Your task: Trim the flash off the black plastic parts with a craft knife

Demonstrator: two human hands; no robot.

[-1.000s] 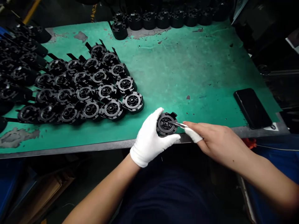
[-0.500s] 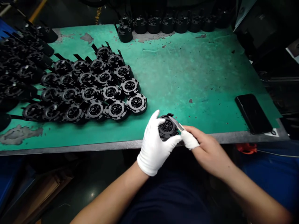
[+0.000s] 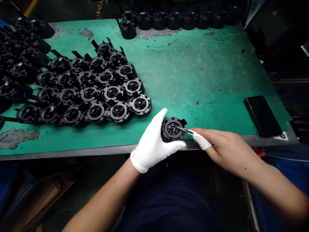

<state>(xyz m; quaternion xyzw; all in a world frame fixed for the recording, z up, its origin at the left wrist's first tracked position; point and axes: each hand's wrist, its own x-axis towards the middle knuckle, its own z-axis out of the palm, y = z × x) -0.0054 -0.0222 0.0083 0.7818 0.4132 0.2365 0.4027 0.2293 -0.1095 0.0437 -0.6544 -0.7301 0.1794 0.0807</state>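
Note:
A round black plastic housing (image 3: 171, 137) with a ringed face and a side tab lies at the table's front edge. My left hand (image 3: 154, 141), in a white glove, curves around its left and near sides, with the thumb along the near rim and the fingers at the left. In my right hand (image 3: 212, 138), which has a white cover on the thumb, are slim metal tweezers (image 3: 186, 130). Their tip is over the middle of the housing's face; contact there is too small to make out.
Several rows of similar black housings (image 3: 118, 111) stand on the left of the green table mat (image 3: 205, 71). More black parts (image 3: 159, 21) line the back edge. A black phone (image 3: 262, 116) lies at the right. Cardboard (image 3: 48, 196) is below at left.
The housing has turned, its tab moving from the far side to the far right. The tweezers have shifted from the rim to the centre. My left fingers have straightened.

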